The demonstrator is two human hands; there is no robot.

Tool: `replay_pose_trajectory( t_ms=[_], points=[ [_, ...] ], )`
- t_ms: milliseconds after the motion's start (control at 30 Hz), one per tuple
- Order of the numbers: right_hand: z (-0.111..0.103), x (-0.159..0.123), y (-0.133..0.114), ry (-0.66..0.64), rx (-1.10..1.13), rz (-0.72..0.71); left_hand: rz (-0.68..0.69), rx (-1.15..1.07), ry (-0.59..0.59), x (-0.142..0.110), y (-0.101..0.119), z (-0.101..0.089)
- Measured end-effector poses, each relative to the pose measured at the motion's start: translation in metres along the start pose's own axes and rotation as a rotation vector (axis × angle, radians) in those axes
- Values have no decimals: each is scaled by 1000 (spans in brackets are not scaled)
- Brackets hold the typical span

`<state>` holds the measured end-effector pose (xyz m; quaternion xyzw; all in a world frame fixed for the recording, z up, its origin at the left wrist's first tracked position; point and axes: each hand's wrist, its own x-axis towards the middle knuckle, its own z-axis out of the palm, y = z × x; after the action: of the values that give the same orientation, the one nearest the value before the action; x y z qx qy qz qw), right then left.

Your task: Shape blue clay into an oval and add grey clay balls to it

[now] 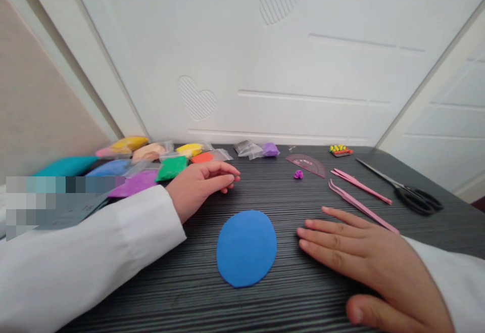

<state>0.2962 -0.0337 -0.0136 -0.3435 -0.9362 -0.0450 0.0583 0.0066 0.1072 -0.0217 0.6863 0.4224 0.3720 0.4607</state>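
Observation:
A flat blue clay disc (246,248) lies on the dark striped table (288,302), between my two hands. My left hand (200,185) rests on the table behind and left of the disc, fingers loosely curled and holding nothing, close to the green clay bag (171,168). My right hand (364,262) lies flat on the table just right of the disc, fingers stretched out toward it and empty. Both arms wear white sleeves.
Several bags of coloured clay (144,158) sit at the back left. A small purple clay piece (298,174), a pink protractor (307,164), two pink tools (359,194) and black scissors (409,194) lie at the back right. A white door (265,60) stands behind the table.

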Motion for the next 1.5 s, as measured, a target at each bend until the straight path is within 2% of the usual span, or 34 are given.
replay_pose_trajectory(
  t_ms=[200, 367, 533, 600, 767, 967, 1133, 1233, 1400, 1500],
  points=[
    [3, 0, 4, 34, -143, 109, -4, -2, 3, 0, -1, 0],
    [1, 2, -5, 9, -60, -10, -5, -15, 8, 0, 1, 1],
    [1, 2, 3, 28, -137, 99, 0, -41, 20, 0, 2, 2],
    [-1, -1, 3, 37, -150, 99, 1, -54, 26, -1, 3, 2],
    [-2, 3, -7, 3, -62, -1, -1, -75, 32, -1, 3, 3],
    [0, 0, 3, 20, -123, 113, 1, -75, 44, -1, 3, 2],
    [-2, 0, -2, 14, -21, 33, -11, -73, 41, -1, 3, 2],
    [2, 3, -3, 6, 26, 39, -12, -80, 43, -1, 4, 3],
    [-2, -1, 7, 161, 68, 130, -18, -87, 46, -2, 6, 4],
    [-7, -3, 13, 292, 121, 249, -17, -84, 49, -2, 6, 4]
  ],
)
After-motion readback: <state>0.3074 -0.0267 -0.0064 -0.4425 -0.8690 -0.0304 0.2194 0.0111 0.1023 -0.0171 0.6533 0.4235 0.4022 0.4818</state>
